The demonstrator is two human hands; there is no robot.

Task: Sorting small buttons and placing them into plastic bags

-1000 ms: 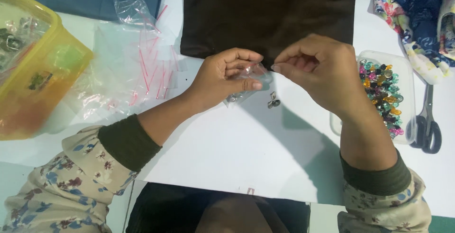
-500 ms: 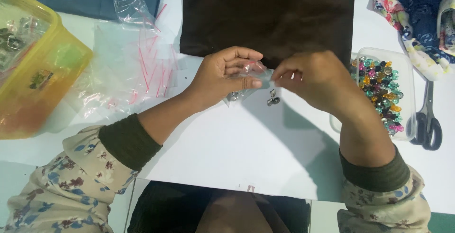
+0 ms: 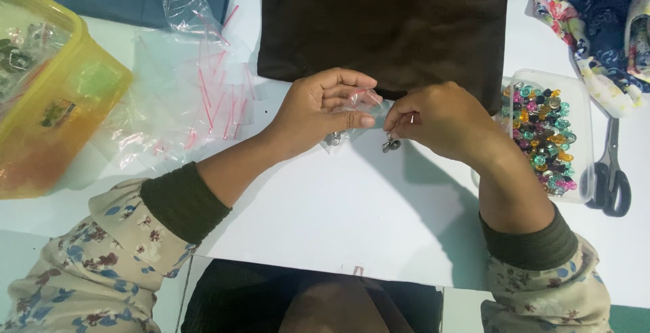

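Your left hand point(image 3: 318, 109) pinches a small clear plastic zip bag point(image 3: 362, 106) between thumb and fingers, holding it just above the white table point(image 3: 325, 218) near its middle. A small metal piece shows at the bag's lower edge, under your thumb. Your right hand point(image 3: 440, 119) is closed in a fingertip pinch at the bag's right edge, touching it. Just below those fingertips sits a small silvery charm point(image 3: 390, 145); you cannot tell from this view whether it hangs from your fingers or lies on the table.

Behind both hands lies a dark brown cloth point(image 3: 386, 21), spread flat. To your left, a loose pile of empty clear zip bags with red seal strips point(image 3: 189, 96) lies on the table, and further left stands a yellow plastic tub point(image 3: 61, 116). To your right, just beside your forearm, an open clear tray of coloured gem beads point(image 3: 542, 136) rests on the table, with black-handled scissors point(image 3: 613, 177) next to it and floral fabric point(image 3: 596, 28) at the top corner.
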